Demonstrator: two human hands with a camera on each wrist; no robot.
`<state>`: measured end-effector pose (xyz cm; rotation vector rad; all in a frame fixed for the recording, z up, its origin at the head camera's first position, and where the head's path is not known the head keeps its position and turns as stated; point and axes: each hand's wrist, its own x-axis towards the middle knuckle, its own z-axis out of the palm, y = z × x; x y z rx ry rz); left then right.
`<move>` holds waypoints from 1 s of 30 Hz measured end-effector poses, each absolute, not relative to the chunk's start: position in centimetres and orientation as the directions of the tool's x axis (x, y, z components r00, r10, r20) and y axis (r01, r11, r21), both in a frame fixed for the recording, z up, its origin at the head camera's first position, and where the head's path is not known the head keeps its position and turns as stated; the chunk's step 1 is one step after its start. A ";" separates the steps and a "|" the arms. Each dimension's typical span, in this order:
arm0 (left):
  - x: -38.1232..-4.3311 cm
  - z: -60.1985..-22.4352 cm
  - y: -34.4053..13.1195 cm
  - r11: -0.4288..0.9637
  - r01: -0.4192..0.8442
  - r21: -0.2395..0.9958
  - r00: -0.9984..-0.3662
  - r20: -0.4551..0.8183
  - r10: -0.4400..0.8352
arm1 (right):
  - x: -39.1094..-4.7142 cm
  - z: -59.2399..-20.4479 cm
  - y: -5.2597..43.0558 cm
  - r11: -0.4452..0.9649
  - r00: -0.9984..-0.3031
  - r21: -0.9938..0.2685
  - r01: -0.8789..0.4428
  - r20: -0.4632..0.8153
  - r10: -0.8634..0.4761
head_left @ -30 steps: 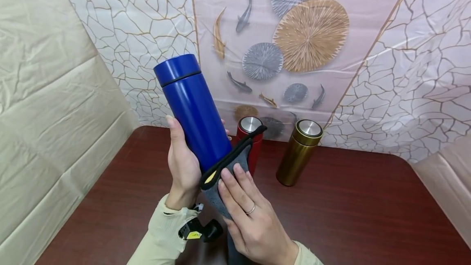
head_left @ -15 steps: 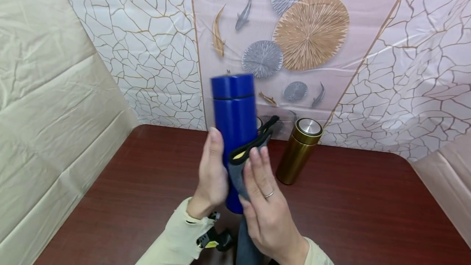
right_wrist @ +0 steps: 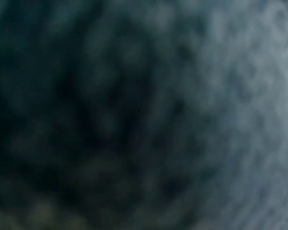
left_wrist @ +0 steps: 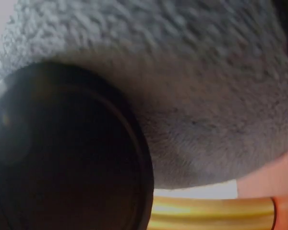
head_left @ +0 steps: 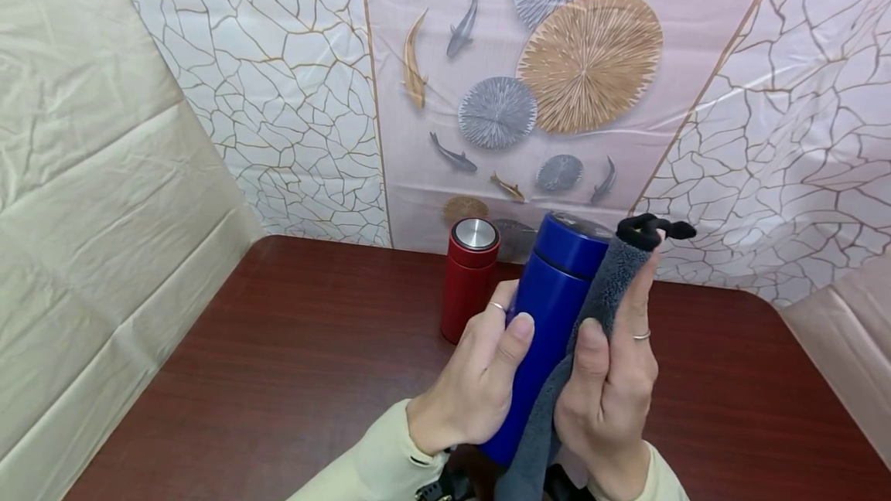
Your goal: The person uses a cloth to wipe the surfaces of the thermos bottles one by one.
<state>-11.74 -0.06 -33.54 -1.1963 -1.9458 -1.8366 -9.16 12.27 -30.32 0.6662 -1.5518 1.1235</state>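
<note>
A blue thermos bottle (head_left: 553, 304) is lifted above the table, tilted with its capped end up and to the right. My left hand (head_left: 469, 381) grips its left side, the thumb lying across the front. Along the bottle's right side runs a grey cleaning cloth (head_left: 612, 277) with a black edge. My right hand (head_left: 612, 393) holds this cloth against the bottle, thumb in front and fingers stretched upward. Fuzzy grey cloth (left_wrist: 206, 105) fills much of the left wrist view, beside a dark round shape (left_wrist: 67, 153) that I cannot identify. The right wrist view is a dark blur.
A red thermos (head_left: 469, 284) with a steel lid top stands upright on the dark red table (head_left: 278, 346), just left of the blue one. A gold bottle (left_wrist: 213, 211) shows at the bottom of the left wrist view. Patterned fabric (head_left: 292, 99) hangs behind the table.
The blue bottle has moved right and down and swung from leaning left to leaning right. Both hands and the cloth moved with it. The gold bottle is now hidden in the head view.
</note>
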 end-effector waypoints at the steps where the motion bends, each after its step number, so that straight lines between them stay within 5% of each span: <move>1: -11.7 -33.5 -0.1 -0.109 0.666 0.738 -0.651 0.647 0.397 | -9.2 -30.3 12.2 0.402 -0.280 -0.310 -0.862 0.951 0.132; 15: -12.3 -30.1 -4.2 -0.338 0.518 0.786 -0.831 0.556 0.022 | -9.2 -35.8 8.5 0.408 -0.084 0.054 -0.912 0.945 -0.315; 23: -12.3 -29.5 -5.8 -0.323 0.434 0.841 -0.899 0.426 -0.101 | -8.4 -36.9 7.9 0.432 -0.129 0.062 -0.900 0.908 -0.398; 30: -12.0 -29.8 -4.8 -0.316 0.488 0.814 -0.863 0.504 -0.036 | -8.5 -35.5 8.0 0.454 -0.146 0.033 -0.891 0.924 -0.353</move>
